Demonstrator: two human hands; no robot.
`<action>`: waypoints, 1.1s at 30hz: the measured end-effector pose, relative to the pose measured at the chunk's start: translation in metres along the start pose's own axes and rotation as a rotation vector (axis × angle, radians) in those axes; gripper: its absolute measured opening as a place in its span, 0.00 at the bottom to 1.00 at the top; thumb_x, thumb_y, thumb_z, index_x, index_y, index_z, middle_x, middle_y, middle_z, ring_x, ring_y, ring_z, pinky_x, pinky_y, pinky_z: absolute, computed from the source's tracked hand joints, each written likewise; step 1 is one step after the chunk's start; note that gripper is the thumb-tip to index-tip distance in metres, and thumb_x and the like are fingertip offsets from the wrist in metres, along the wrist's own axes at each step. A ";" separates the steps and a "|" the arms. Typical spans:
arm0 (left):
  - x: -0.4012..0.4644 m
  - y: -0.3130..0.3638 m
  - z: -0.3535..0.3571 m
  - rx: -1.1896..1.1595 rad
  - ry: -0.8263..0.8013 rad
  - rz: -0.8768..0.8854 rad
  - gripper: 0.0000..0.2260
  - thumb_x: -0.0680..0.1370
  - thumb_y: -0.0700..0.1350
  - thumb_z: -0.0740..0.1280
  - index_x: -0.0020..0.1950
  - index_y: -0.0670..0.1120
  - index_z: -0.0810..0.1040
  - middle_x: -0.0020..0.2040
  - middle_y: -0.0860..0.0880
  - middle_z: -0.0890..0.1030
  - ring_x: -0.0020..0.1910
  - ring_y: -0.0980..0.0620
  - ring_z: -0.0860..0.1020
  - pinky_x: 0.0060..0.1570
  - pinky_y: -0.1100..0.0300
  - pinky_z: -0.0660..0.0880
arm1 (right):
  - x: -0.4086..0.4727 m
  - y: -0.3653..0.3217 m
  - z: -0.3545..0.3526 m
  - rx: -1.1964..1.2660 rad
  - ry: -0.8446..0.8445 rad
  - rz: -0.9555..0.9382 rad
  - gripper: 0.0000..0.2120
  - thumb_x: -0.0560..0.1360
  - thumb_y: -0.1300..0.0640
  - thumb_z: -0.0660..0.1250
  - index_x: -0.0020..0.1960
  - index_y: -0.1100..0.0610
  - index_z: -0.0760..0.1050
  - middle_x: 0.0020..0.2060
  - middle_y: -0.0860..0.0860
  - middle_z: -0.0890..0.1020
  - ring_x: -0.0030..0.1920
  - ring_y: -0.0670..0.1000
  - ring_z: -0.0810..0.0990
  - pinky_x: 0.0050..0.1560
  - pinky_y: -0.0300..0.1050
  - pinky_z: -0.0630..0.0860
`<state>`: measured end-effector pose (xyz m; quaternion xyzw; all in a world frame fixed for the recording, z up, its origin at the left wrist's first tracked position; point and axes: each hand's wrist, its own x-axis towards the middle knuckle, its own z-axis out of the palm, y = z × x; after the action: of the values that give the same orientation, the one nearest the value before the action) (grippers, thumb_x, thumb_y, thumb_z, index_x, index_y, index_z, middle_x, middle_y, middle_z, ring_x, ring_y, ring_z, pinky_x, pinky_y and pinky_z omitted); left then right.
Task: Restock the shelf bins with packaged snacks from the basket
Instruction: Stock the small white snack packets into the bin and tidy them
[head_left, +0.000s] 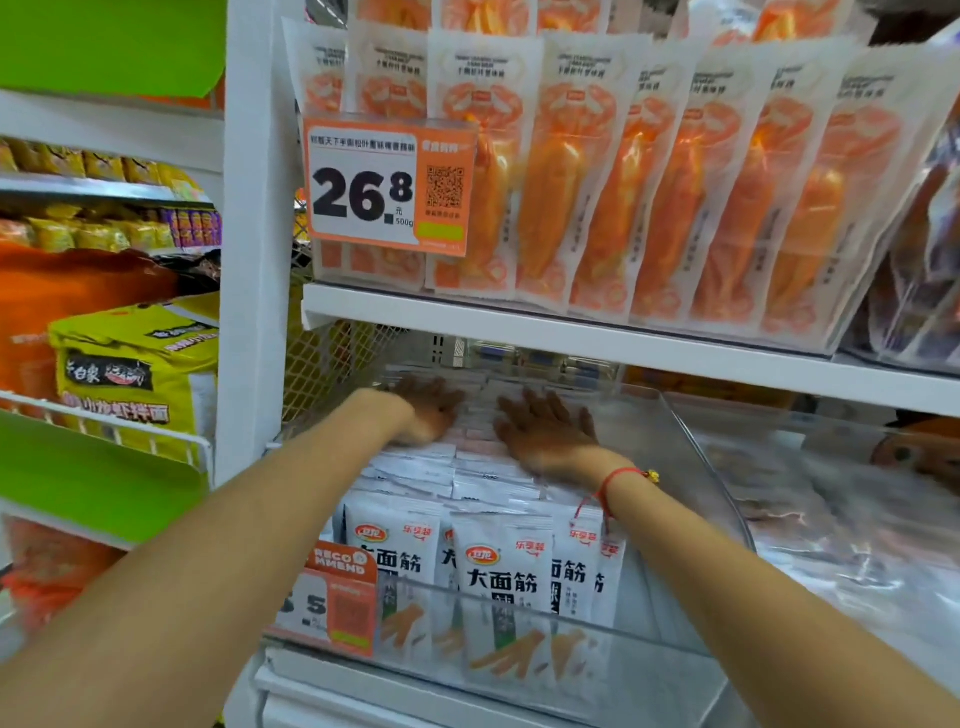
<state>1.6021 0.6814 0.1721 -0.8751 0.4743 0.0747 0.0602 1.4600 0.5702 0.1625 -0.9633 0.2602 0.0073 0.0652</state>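
Both forearms reach into clear bin (691, 452) at 6 o'clock, left hand (428, 410) & right hand (545, 434) flat, fingers spread, gripping nothing, on white snack packs (498, 571); best to press evenly w/ both palms so rows stay upright.

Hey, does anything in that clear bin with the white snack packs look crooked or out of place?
Nothing stands out. The white snack packs stand upright in rows in the clear bin, with both hands flat on their tops.
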 end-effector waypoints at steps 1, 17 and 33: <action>0.005 -0.004 0.001 0.006 0.001 -0.007 0.23 0.83 0.53 0.41 0.78 0.52 0.40 0.78 0.47 0.40 0.77 0.46 0.41 0.75 0.48 0.44 | 0.002 0.000 0.000 0.011 -0.019 0.011 0.26 0.81 0.39 0.41 0.77 0.42 0.42 0.77 0.45 0.38 0.76 0.52 0.36 0.73 0.60 0.35; -0.171 0.054 0.028 -0.146 0.147 0.028 0.22 0.82 0.59 0.39 0.76 0.62 0.47 0.78 0.57 0.48 0.77 0.50 0.45 0.72 0.44 0.34 | -0.128 -0.004 0.015 0.351 -0.023 -0.011 0.24 0.82 0.46 0.40 0.77 0.49 0.52 0.78 0.52 0.50 0.77 0.57 0.45 0.75 0.59 0.42; -0.186 0.105 0.027 -0.088 0.580 0.118 0.19 0.78 0.50 0.65 0.69 0.56 0.66 0.66 0.54 0.71 0.64 0.50 0.70 0.59 0.55 0.68 | -0.161 -0.019 -0.009 1.045 -0.068 0.351 0.28 0.82 0.62 0.49 0.77 0.62 0.41 0.73 0.59 0.61 0.72 0.58 0.62 0.69 0.48 0.63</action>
<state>1.4118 0.7820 0.1772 -0.8328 0.5178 -0.1546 -0.1201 1.3306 0.6659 0.1811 -0.7442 0.3837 -0.0808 0.5408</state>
